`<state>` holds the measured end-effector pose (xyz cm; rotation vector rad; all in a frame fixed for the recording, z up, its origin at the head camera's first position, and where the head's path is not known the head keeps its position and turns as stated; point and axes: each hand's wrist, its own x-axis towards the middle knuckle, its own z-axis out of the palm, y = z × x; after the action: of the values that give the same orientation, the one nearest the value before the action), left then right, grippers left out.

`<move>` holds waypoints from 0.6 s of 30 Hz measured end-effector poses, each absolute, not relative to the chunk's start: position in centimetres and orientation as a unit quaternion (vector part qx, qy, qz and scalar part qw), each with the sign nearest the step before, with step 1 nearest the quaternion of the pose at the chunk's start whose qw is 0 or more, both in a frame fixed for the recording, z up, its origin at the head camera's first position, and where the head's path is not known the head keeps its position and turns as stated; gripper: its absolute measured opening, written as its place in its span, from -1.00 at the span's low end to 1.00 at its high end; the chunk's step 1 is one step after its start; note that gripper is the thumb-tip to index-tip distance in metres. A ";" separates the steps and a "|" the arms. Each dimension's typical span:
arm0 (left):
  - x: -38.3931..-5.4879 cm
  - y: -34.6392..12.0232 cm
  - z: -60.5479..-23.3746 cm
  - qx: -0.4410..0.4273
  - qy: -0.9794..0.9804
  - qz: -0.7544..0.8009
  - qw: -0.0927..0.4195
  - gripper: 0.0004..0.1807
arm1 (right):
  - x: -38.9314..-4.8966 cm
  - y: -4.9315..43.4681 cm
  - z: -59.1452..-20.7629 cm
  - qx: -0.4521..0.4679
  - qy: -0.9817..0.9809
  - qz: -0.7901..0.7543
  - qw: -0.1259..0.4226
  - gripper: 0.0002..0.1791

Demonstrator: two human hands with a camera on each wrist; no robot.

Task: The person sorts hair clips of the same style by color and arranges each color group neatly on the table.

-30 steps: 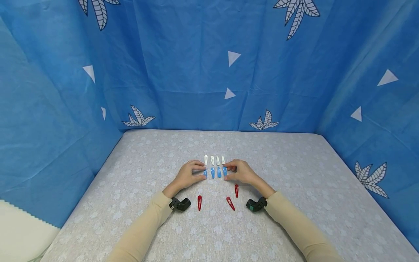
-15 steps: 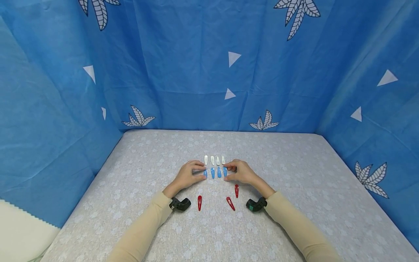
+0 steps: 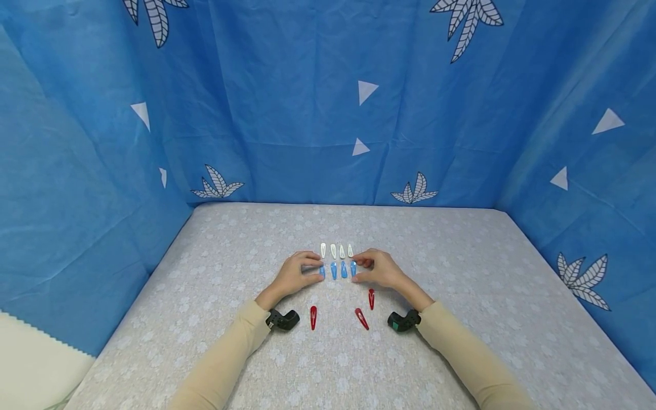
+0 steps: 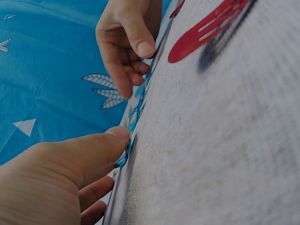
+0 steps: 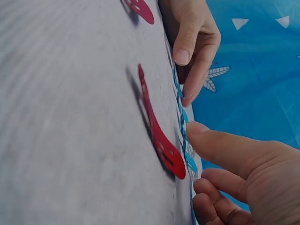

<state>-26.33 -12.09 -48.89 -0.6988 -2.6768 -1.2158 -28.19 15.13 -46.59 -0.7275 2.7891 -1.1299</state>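
Observation:
Several snap hair clips lie in two rows on the table: white hair clips [image 3: 333, 251] behind, blue hair clips [image 3: 334, 270] in front. At the left end of the blue row, my left hand [image 3: 294, 274] pinches a blue hair clip [image 3: 322, 271] between thumb and forefinger. My right hand [image 3: 380, 269] has its thumb and forefinger at the two ends of the rightmost blue hair clip [image 3: 353, 269], pinching it lengthwise. The right wrist view shows that clip [image 5: 190, 162] between the thumb and the curled fingers. Both clips lie at table level.
Nearer the front edge lie a red hair clip [image 3: 313, 318] on the left, a slanted red hair clip [image 3: 361, 319] and another red hair clip [image 3: 371, 299] by the right wrist. A pale patterned cloth [image 3: 246, 239] covers the table. Blue curtains [image 3: 287, 114] enclose it.
The right hand and forearm have shifted very slightly to the right. The left hand keeps its place, and the clips lie as before.

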 end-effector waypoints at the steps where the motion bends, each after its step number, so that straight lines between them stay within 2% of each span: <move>1: -26.3 -12.1 -48.9 -0.230 -0.884 -0.402 0.060 -0.59 | -28.2 15.2 -46.5 -0.235 0.900 -0.367 0.023 -0.42; 9: -26.3 -11.9 -48.5 -0.216 -0.881 -0.419 0.049 -0.58 | -27.4 16.3 -45.9 -0.250 0.895 -0.369 0.001 -0.45; 18: -25.9 -11.6 -47.2 -0.197 -0.871 -0.450 0.024 -0.56 | -25.0 17.6 -45.1 -0.274 0.892 -0.360 0.007 -0.43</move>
<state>-25.93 -11.63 -47.19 -0.6107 -2.6936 -1.3922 -25.05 17.58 -45.10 -0.8580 2.7880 -1.1257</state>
